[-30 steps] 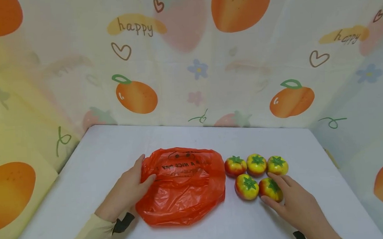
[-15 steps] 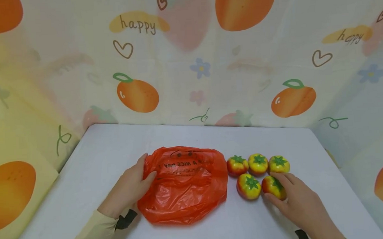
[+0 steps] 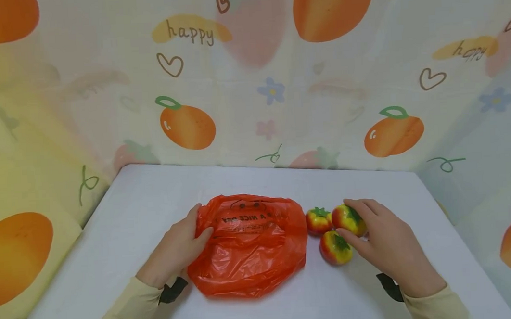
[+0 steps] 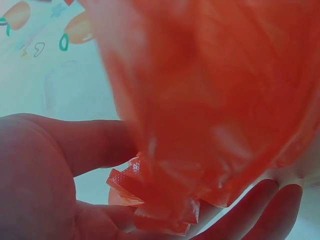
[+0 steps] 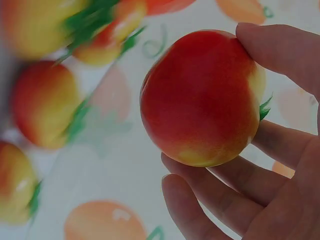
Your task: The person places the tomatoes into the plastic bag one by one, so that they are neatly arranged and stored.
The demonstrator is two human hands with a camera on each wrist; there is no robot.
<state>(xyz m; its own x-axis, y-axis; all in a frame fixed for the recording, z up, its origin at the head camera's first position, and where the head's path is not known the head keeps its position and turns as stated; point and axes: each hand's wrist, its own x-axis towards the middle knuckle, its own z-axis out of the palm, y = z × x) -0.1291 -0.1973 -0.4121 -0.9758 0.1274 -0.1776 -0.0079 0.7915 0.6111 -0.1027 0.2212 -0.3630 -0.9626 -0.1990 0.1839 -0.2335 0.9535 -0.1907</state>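
A red plastic bag (image 3: 251, 251) with dark print lies spread on the table. My left hand (image 3: 184, 245) holds its left side, thumb over the top; in the left wrist view, crumpled plastic (image 4: 165, 205) sits between thumb and fingers. With fingertips and thumb, my right hand (image 3: 383, 242) grips a red-and-yellow tomato (image 5: 202, 100) with a green star-shaped top, raised over the others. Two more tomatoes, one at the back (image 3: 318, 222) and one in front (image 3: 335, 249), rest right of the bag. The held tomato and my hand hide others behind them.
The table (image 3: 264, 318) is white. Behind it hangs a cloth (image 3: 235, 107) printed with oranges, hearts and "happy". Several loose tomatoes (image 5: 45, 107) show blurred at the left of the right wrist view.
My right hand has lifted the front-right tomato off the table and carried it back and slightly left, over the rear ones. My left hand stays at the bag.
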